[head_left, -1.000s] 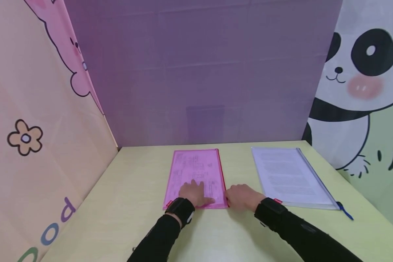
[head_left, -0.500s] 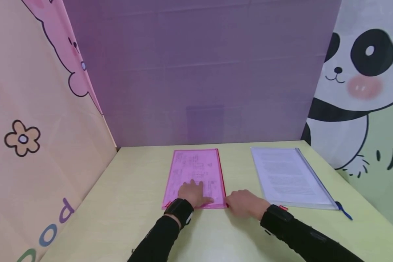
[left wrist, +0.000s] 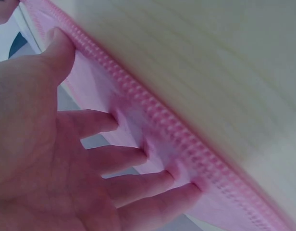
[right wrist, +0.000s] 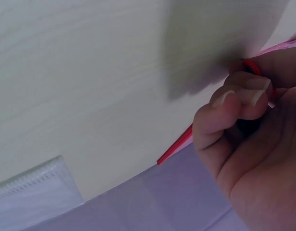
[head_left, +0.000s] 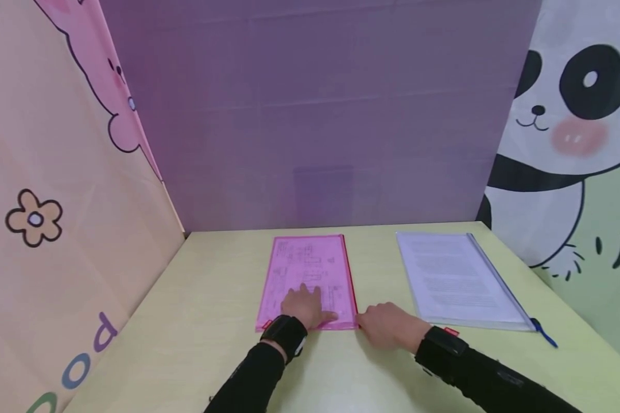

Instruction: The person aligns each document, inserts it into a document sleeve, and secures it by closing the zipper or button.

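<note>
A pink see-through zipper document pouch with printed paper inside lies flat on the table. Its red zipper edge runs down the right side. My left hand rests on the pouch's near part, fingers spread and thumb out to the right; in the left wrist view its fingertips press on the pink mesh-edged plastic. At the near right corner my right hand, fingers curled, pinches the red cord zipper pull. The zipper's slider is hidden by the fingers.
A clear bluish-white zipper pouch holding printed sheets lies to the right, with a dark blue cord pull at its near right corner. The pale wood-grain table meets a purple backdrop behind. Patterned cloth panels stand on both sides.
My right hand and forearm have shifted slightly toward me and to the right, staying at the pouch's near corner. The left hand and both pouches have hardly moved.
</note>
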A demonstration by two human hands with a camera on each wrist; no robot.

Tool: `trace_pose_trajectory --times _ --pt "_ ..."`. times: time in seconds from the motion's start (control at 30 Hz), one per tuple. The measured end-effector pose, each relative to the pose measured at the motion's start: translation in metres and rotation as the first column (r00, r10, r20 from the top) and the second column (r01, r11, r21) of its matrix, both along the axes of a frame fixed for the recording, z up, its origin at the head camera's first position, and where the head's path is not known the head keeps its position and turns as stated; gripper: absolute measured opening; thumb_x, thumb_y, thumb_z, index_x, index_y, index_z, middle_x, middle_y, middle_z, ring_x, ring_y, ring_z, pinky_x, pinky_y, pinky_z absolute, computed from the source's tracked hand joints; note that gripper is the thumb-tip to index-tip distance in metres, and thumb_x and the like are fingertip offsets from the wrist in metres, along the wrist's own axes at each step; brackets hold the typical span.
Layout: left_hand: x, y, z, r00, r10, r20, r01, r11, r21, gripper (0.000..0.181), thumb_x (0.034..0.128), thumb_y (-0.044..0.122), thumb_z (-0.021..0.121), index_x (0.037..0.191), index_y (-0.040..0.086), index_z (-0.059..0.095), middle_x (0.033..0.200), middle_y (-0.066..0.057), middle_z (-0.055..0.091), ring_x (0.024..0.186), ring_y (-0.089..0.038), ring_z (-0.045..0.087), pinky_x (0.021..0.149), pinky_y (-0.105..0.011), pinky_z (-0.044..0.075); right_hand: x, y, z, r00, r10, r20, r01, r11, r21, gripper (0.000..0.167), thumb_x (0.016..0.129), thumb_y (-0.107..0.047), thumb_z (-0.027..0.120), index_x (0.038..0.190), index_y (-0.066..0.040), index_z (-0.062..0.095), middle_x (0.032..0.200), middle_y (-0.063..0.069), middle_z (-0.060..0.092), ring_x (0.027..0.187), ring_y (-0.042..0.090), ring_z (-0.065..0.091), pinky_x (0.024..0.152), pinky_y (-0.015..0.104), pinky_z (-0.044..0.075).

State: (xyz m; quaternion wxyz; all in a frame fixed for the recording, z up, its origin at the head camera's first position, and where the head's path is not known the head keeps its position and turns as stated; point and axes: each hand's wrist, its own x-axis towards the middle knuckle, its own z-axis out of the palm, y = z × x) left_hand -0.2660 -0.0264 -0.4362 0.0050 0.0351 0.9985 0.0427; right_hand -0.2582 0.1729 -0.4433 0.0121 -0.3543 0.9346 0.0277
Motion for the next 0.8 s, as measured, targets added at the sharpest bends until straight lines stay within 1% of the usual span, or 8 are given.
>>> trace_pose_trajectory --times 0.2,0.33,0.4,0.47,0.57,0.63,0.73,0.8 --pt "0.005 0.001 0.003 1.0 0.005 0.0 -0.005 1.0 -0.005 0.084 0.0803 0.069 0.072 0.14 0.012 0.06 0.137 -0.02 0.058 0.121 -0.043 0.057 0.093 -0.052 0.053 0.003 0.001 0.0 0.999 0.015 -0.029 -0.015 1.0 0.016 0.006 0.094 -0.011 0.065 0.087 -0.011 0.065 0.067 0.0 0.055 0.057 0.016 0.049 0.057 0.04 0.05" --pt "0.006 0.002 0.002 1.0 0.001 0.008 -0.001 1.0 -0.027 0.085 0.0811 0.071 0.07 0.142 0.012 0.059 0.137 -0.021 0.057 0.119 -0.043 0.058 0.088 -0.051 0.055 0.004 0.004 0.0 1.0 -0.004 -0.02 0.004 1.0 0.022 0.007 0.095 -0.015 0.063 0.091 -0.01 0.066 0.068 0.0 0.056 0.059 0.016 0.05 0.058 0.04 0.05" --pt "0.004 0.002 0.002 1.0 -0.007 0.024 0.008 0.999 -0.031 0.085 0.0817 0.071 0.069 0.142 0.012 0.058 0.133 -0.021 0.058 0.115 -0.041 0.059 0.086 -0.051 0.055 0.004 0.005 0.003 0.999 -0.002 -0.032 0.003 1.0 0.031 0.008 0.094 -0.015 0.065 0.088 -0.011 0.064 0.068 0.0 0.055 0.06 0.016 0.049 0.058 0.039 0.05" --pt "0.003 0.002 0.003 0.999 -0.015 0.05 0.017 0.999 -0.03 0.085 0.082 0.07 0.07 0.141 0.011 0.059 0.127 -0.019 0.059 0.11 -0.039 0.059 0.085 -0.05 0.055 0.005 0.005 0.006 0.997 0.008 -0.071 -0.005 0.999 0.047 0.011 0.093 -0.015 0.066 0.083 -0.011 0.063 0.069 0.0 0.055 0.06 0.016 0.05 0.058 0.039 0.05" --pt "0.001 0.002 0.008 0.996 -0.018 0.086 0.021 0.999 -0.031 0.081 0.0816 0.069 0.071 0.137 0.012 0.062 0.118 -0.015 0.06 0.106 -0.034 0.057 0.087 -0.05 0.053 0.004 0.004 0.016 0.992 0.009 -0.123 0.0 0.997 0.072 0.015 0.09 -0.014 0.068 0.078 -0.01 0.06 0.073 0.002 0.055 0.064 0.02 0.053 0.06 0.04 0.051" --pt "-0.001 0.002 0.013 0.994 -0.017 0.107 0.02 0.999 -0.026 0.077 0.0829 0.068 0.07 0.134 0.011 0.063 0.117 -0.014 0.061 0.106 -0.033 0.057 0.089 -0.051 0.053 -0.001 0.005 0.025 0.992 -0.008 -0.123 0.017 0.997 0.07 0.015 0.09 -0.013 0.069 0.079 -0.008 0.06 0.076 0.004 0.056 0.068 0.023 0.055 0.063 0.042 0.053" --pt "-0.005 0.001 0.021 0.994 -0.017 0.104 0.017 1.0 -0.004 0.074 0.0875 0.066 0.066 0.136 0.011 0.062 0.125 -0.014 0.062 0.115 -0.034 0.057 0.094 -0.053 0.051 -0.015 0.006 0.042 0.997 -0.059 -0.058 0.059 0.998 0.002 0.01 0.094 -0.013 0.066 0.09 -0.004 0.065 0.086 0.008 0.061 0.079 0.027 0.06 0.073 0.045 0.055" --pt "-0.011 -0.002 0.026 0.996 -0.024 0.08 0.022 1.0 0.018 0.075 0.0916 0.065 0.062 0.143 0.011 0.057 0.137 -0.017 0.058 0.126 -0.037 0.053 0.1 -0.056 0.047 -0.029 0.008 0.055 0.994 -0.104 -0.011 0.103 0.993 -0.053 0.019 0.098 -0.017 0.063 0.106 0.0 0.068 0.1 0.013 0.065 0.093 0.032 0.064 0.084 0.05 0.055"
